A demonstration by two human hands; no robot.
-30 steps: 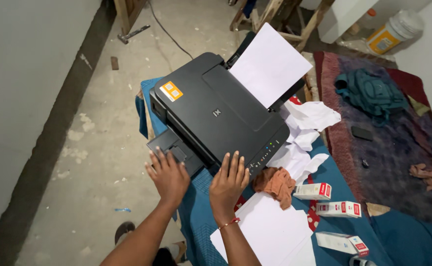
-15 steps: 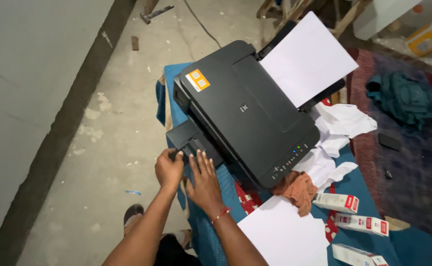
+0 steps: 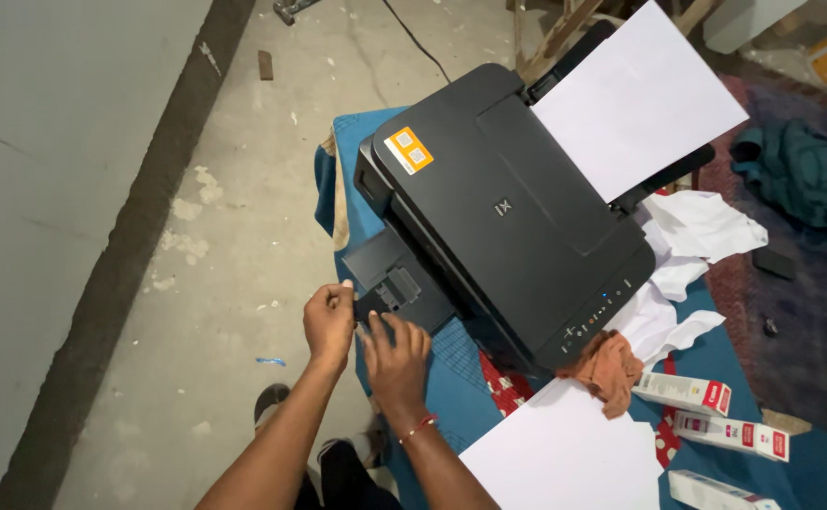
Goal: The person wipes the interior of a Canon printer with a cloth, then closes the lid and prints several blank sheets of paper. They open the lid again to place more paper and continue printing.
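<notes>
The left hand (image 3: 329,324) is pinching the outer corner of the black output tray (image 3: 399,283), thumb and fingers closing on its edge, while the right hand (image 3: 396,361) is lying spread just beside it, fingertips touching the tray's front lip, seemingly to steady it. The tray is jutting from the front of the black printer (image 3: 503,208), which is sitting mid-frame on a table draped in blue cloth (image 3: 451,368), so both hands are meeting it at its lower-left end. A white sheet (image 3: 638,99) is standing in the rear feeder at upper right. Toward the lower right, an orange rag (image 3: 610,364), loose paper (image 3: 565,453) and small white boxes (image 3: 685,392) are lying
</notes>
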